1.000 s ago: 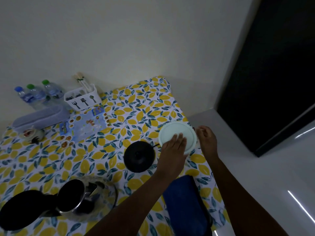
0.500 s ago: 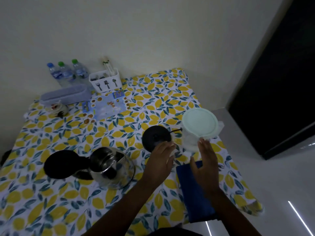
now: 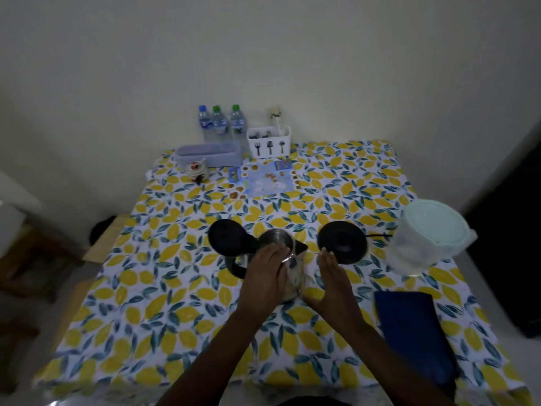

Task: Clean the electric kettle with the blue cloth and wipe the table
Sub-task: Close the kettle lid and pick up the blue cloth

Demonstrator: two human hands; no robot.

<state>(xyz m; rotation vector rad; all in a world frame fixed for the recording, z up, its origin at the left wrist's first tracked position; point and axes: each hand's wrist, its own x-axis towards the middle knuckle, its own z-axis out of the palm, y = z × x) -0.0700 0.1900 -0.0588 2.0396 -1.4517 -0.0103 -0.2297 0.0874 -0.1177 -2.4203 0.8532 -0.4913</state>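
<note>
Kettle [image 3: 288, 266] stands on the tabletop [image 3: 152, 288] between your hands, its black lid [image 3: 229, 237] flipped open on the side beyond your left hand. Your left hand [image 3: 268, 276] lies over the steel body with fingers curved onto it; whether it truly grips, you cannot tell. Your right hand [image 3: 333, 284] is flat and spread just beside the kettle, holding nothing. Beyond that hand sits the black base [image 3: 342, 240]; farther to its right lies the blue cloth [image 3: 412, 329], with a lidded plastic container [image 3: 430, 235] beyond the cloth.
</note>
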